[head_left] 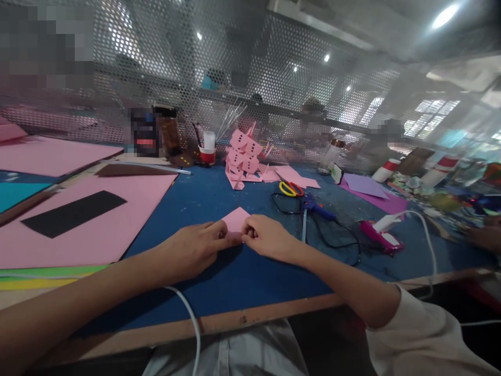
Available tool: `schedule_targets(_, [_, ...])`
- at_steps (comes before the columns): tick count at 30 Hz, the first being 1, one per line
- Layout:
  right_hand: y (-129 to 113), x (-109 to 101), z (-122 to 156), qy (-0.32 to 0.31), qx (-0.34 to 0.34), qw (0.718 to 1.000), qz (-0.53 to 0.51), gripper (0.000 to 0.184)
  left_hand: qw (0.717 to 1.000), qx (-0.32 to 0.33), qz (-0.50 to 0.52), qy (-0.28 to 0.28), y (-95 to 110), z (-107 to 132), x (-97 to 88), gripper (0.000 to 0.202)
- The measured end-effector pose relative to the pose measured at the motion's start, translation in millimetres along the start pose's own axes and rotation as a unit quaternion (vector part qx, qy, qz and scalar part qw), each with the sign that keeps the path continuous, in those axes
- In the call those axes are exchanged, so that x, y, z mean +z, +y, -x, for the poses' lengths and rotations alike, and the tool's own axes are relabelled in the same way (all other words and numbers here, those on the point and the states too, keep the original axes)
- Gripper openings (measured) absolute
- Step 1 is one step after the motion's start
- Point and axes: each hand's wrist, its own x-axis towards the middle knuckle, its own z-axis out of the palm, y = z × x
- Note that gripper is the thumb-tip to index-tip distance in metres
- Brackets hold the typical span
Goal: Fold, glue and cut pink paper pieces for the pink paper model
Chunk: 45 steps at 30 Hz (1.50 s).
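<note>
A small pink paper piece [236,219] lies on the blue table [235,277] in front of me. My left hand [193,248] pinches its near left edge with thumb and fingers closed. My right hand [266,236] pinches its near right edge, fingers curled together. The two hands meet at the paper's lower corner, resting on the table.
A large pink sheet [97,230] with a black strip [72,211] lies to the left. A pile of folded pink pieces [245,156] stands behind, with scissors [290,188], a glue gun [317,208], cables and a pink-white tool [381,235] to the right. A white cable [191,318] crosses the near edge.
</note>
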Motion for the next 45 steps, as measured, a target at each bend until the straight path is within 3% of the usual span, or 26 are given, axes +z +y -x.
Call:
schedule_targets(10, [0, -5, 5, -0.017, -0.014, 1.0, 0.022, 0.004, 1.0, 0.003, 0.022, 0.003, -2, 2, 3.8, 0.055])
schedule_targets(32, [30, -41, 47, -0.034, 0.064, 0.996, 0.042, 0.006, 0.999, -0.002, 0.038, -0.006, -4, 2, 4.4, 0.064])
schedule_targets(45, [42, -68, 58, -0.072, 0.057, 0.985, 0.148, 0.008, 0.999, 0.0, 0.044, 0.014, -4, 2, 2.7, 0.063])
